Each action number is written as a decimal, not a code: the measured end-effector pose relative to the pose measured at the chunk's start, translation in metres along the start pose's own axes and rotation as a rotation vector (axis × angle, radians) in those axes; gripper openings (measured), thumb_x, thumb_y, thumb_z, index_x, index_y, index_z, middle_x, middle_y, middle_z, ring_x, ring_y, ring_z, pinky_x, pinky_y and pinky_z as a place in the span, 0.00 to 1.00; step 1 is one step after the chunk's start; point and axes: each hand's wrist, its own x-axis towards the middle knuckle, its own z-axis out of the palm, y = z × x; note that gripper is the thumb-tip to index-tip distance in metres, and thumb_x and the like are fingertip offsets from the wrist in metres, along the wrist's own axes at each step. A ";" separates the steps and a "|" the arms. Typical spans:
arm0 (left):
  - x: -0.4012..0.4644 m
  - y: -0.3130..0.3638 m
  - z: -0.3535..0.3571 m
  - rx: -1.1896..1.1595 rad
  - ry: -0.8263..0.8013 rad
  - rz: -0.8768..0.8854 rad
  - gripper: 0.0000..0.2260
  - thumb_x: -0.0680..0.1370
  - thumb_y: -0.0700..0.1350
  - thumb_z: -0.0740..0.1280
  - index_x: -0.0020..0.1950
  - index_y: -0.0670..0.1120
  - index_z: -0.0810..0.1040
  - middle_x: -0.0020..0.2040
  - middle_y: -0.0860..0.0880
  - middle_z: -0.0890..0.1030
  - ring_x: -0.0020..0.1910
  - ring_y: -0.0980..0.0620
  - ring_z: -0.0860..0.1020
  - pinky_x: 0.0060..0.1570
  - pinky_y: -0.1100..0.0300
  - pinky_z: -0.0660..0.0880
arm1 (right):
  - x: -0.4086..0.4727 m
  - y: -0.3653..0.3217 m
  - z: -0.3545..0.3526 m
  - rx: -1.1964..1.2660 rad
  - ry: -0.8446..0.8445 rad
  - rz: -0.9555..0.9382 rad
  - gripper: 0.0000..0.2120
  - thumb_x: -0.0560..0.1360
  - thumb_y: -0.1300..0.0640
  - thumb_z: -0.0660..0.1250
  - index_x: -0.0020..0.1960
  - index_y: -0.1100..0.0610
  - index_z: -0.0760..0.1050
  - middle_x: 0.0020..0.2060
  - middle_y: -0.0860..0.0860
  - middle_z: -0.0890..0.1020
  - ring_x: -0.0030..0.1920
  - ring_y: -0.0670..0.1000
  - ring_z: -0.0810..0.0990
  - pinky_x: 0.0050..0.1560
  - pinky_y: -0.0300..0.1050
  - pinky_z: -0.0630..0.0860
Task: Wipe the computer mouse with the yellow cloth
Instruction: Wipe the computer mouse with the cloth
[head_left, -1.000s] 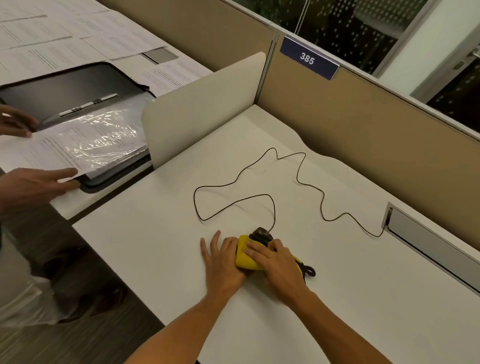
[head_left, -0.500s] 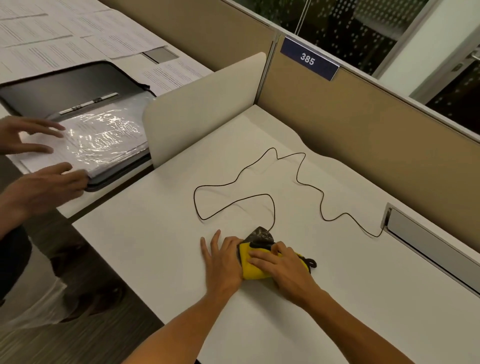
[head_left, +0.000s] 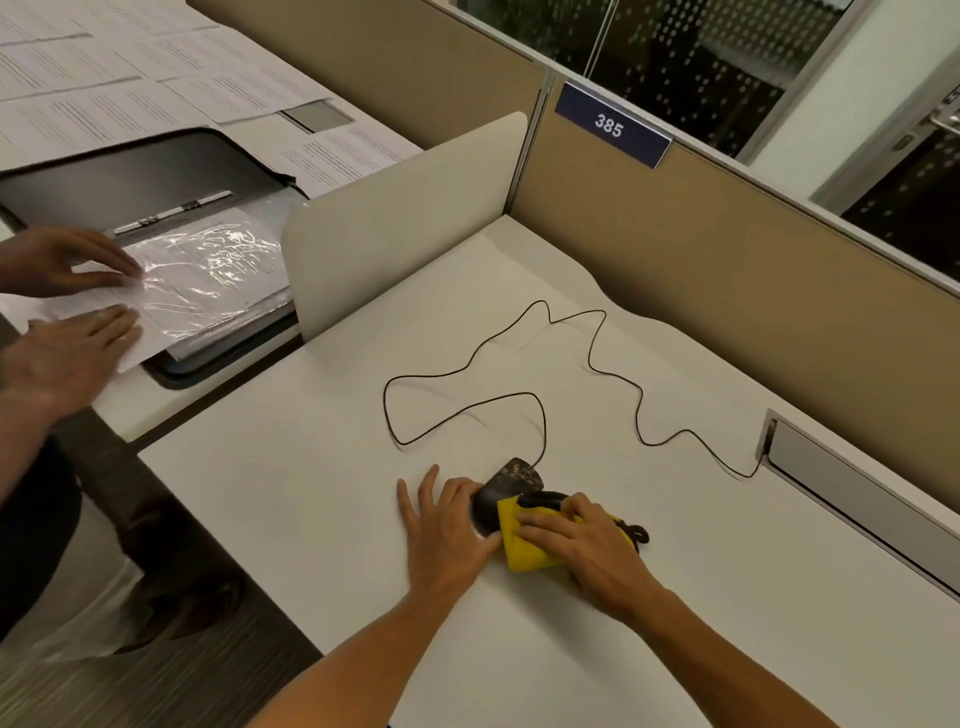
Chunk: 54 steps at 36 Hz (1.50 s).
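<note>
A black computer mouse (head_left: 506, 486) lies on the white desk (head_left: 291, 483), its dusty front end showing. The yellow cloth (head_left: 524, 545) covers the mouse's rear half. My right hand (head_left: 587, 540) presses down on the cloth, fingers gripping it. My left hand (head_left: 447, 525) rests flat on the desk against the mouse's left side, thumb and fingers touching it. The thin black mouse cable (head_left: 592, 358) loops across the desk toward the slot at the right.
A cable slot (head_left: 852, 493) is set in the desk at the right. Beige partition walls (head_left: 727, 291) close the back, a white divider (head_left: 400, 218) the left. On the neighbouring desk another person's hands (head_left: 67, 312) press papers into an open black folder (head_left: 130, 182).
My right hand has slid the cloth back toward me and to the right, uncovering more of the mouse's front. The other person's hands have shifted on the papers.
</note>
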 end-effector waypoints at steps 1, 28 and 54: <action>0.000 -0.001 0.000 -0.004 0.003 0.005 0.26 0.67 0.69 0.65 0.58 0.57 0.75 0.58 0.59 0.78 0.74 0.47 0.63 0.75 0.36 0.47 | -0.002 0.003 0.001 0.016 0.028 0.046 0.39 0.63 0.62 0.77 0.69 0.41 0.68 0.68 0.39 0.74 0.52 0.52 0.68 0.42 0.47 0.76; 0.000 -0.001 0.001 -0.025 0.034 0.024 0.27 0.66 0.70 0.66 0.57 0.55 0.75 0.56 0.58 0.79 0.73 0.47 0.65 0.74 0.36 0.49 | 0.023 -0.011 0.020 0.514 0.282 0.615 0.32 0.72 0.72 0.61 0.69 0.44 0.73 0.53 0.32 0.72 0.51 0.47 0.70 0.54 0.34 0.70; 0.002 0.001 0.001 0.034 -0.047 -0.021 0.23 0.69 0.66 0.64 0.57 0.55 0.76 0.57 0.58 0.80 0.73 0.48 0.65 0.74 0.37 0.48 | 0.046 -0.053 -0.017 0.173 0.051 0.323 0.26 0.78 0.59 0.65 0.74 0.48 0.66 0.69 0.50 0.71 0.62 0.59 0.73 0.60 0.57 0.75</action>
